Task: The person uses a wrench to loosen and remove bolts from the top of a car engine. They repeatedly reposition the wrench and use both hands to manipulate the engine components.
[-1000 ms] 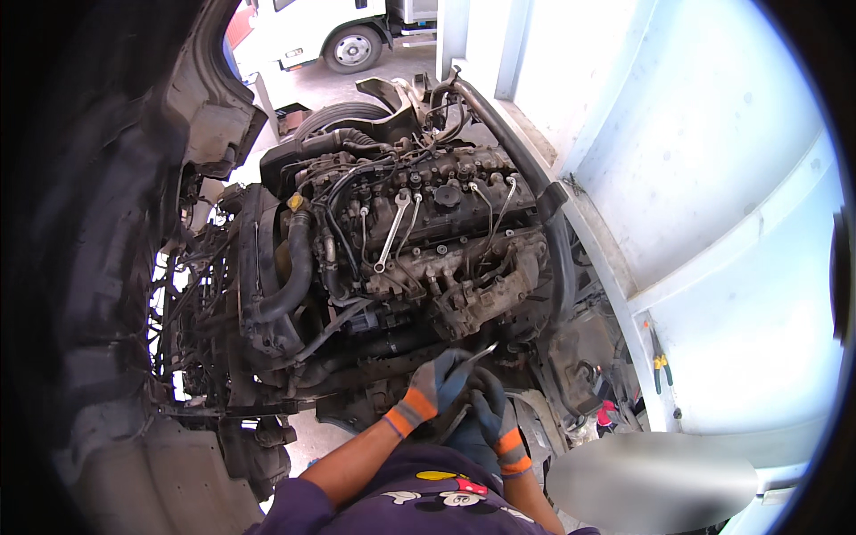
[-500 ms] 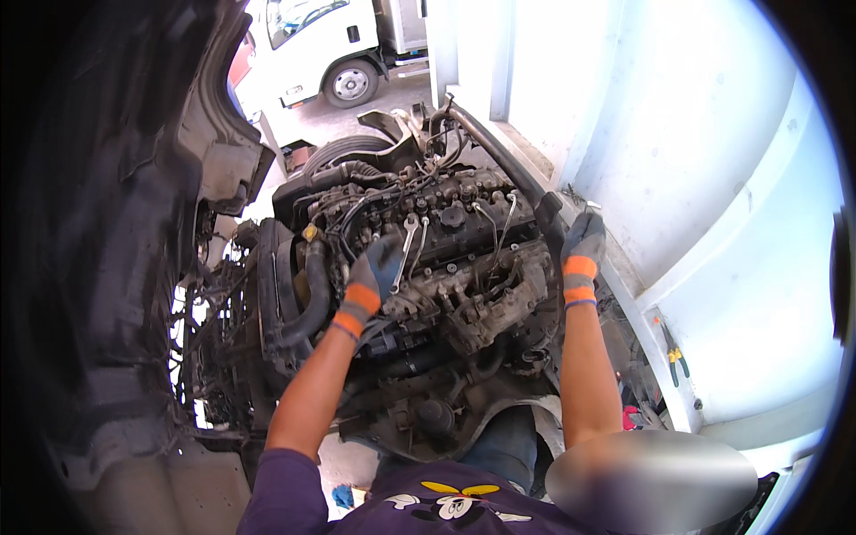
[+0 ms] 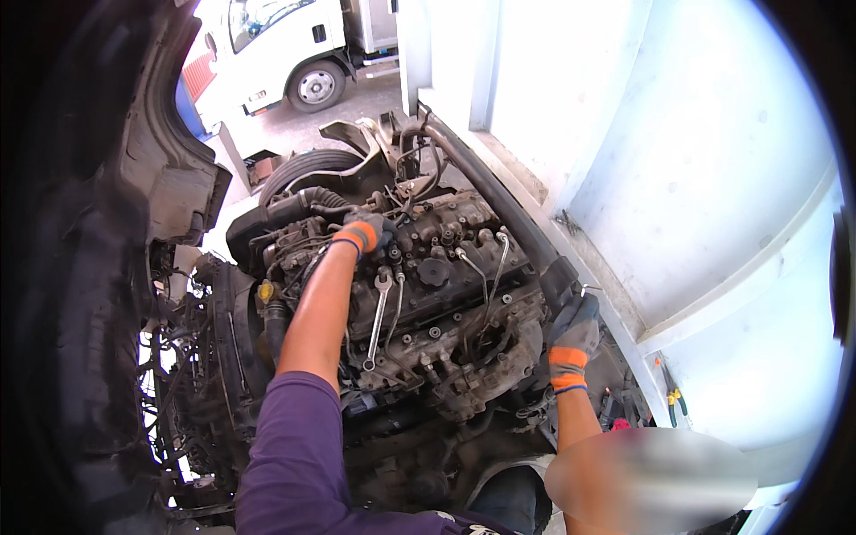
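My left hand [image 3: 367, 230], in a grey glove with an orange cuff, reaches to the far side of the engine [image 3: 415, 312], beside the hoses and fittings; its fingertips are hard to make out. A silver combination wrench [image 3: 378, 319] lies tilted across the engine, its upper end at a fitting, with no hand on it. Thin metal pipes [image 3: 487, 285] run over the engine cover beside a round black cap [image 3: 433, 273]. On the right, my gloved right hand [image 3: 575, 328] is closed by the dark bar, a thin light metal piece [image 3: 589, 288] sticking out past its fingers.
A long dark frame bar [image 3: 486, 183] runs along the engine's right, next to a white wall [image 3: 704, 178]. Yellow-handled pliers [image 3: 673, 403] hang at the wall's lower edge. A dark cab panel [image 3: 169, 178] stands left. Beyond are a tyre [image 3: 312, 169] and a white truck [image 3: 281, 53].
My left hand has left the wrench area and moved farther across the engine. The wrench stays there. The view has shifted; my right hand still holds the thin metal piece by the bar.
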The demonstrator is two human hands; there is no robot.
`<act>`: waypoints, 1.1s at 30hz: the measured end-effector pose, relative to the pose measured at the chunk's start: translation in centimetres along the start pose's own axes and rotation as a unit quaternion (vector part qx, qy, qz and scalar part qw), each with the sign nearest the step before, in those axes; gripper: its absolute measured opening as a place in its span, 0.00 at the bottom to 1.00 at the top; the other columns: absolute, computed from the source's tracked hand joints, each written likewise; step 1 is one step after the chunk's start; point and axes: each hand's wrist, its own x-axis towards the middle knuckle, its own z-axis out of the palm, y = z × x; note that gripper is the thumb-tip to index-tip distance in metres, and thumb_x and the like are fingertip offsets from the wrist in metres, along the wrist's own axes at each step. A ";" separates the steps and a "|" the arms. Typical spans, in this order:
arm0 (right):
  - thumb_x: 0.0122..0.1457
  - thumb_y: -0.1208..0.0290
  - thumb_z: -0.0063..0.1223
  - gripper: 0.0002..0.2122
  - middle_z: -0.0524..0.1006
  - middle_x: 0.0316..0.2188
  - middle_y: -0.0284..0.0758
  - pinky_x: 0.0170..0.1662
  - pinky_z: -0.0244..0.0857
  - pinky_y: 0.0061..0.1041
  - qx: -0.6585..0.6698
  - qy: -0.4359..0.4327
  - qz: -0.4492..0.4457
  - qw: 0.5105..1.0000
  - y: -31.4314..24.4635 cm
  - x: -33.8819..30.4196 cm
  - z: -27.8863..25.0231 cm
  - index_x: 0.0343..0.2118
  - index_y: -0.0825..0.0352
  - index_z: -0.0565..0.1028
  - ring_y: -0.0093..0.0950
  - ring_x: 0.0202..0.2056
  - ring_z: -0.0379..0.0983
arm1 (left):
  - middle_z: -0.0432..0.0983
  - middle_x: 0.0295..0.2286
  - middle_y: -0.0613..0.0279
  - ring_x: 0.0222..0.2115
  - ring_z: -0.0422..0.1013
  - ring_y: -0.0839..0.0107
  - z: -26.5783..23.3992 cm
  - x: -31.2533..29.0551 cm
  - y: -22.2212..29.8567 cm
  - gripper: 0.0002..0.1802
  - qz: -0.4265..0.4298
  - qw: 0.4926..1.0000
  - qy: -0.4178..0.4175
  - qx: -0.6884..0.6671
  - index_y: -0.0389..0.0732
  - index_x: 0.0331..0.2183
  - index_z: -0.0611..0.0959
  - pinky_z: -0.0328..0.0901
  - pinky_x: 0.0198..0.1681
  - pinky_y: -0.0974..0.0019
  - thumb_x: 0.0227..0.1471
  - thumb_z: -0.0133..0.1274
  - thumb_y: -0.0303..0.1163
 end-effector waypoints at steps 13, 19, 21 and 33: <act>0.65 0.70 0.44 0.09 0.76 0.30 0.54 0.32 0.64 0.50 0.024 -0.008 0.020 0.999 -0.7 0.3 0.1 0.35 0.71 0.71 0.56 0.31 0.73 | 0.82 0.45 0.61 0.47 0.76 0.55 -2.3 3.3 -0.5 0.23 0.083 0.982 -0.170 -0.009 0.53 0.48 0.84 0.68 0.53 0.54 0.52 0.54 0.49; 0.68 0.68 0.42 0.10 0.75 0.27 0.50 0.33 0.64 0.44 0.011 0.011 0.008 1.000 -0.4 0.1 0.3 0.33 0.68 0.70 0.52 0.29 0.73 | 0.82 0.41 0.59 0.44 0.76 0.56 -1.6 3.8 -2.2 0.22 0.129 0.976 -0.170 -0.034 0.52 0.45 0.84 0.67 0.51 0.53 0.55 0.51 0.52; 0.68 0.68 0.42 0.10 0.75 0.27 0.50 0.33 0.64 0.44 0.012 0.008 0.005 1.000 -0.4 0.0 0.3 0.33 0.68 0.70 0.52 0.29 0.73 | 0.82 0.41 0.58 0.43 0.76 0.57 -0.8 4.0 -2.8 0.21 0.135 0.975 -0.166 -0.065 0.52 0.45 0.84 0.67 0.50 0.54 0.55 0.52 0.51; 0.66 0.68 0.44 0.09 0.76 0.30 0.52 0.34 0.64 0.47 -0.020 0.007 0.018 1.000 -0.4 -0.1 0.3 0.36 0.69 0.71 0.54 0.33 0.73 | 0.79 0.48 0.58 0.49 0.74 0.55 -3.6 3.5 -1.3 0.27 0.167 0.962 -0.215 -0.021 0.49 0.51 0.81 0.64 0.55 0.51 0.58 0.47 0.54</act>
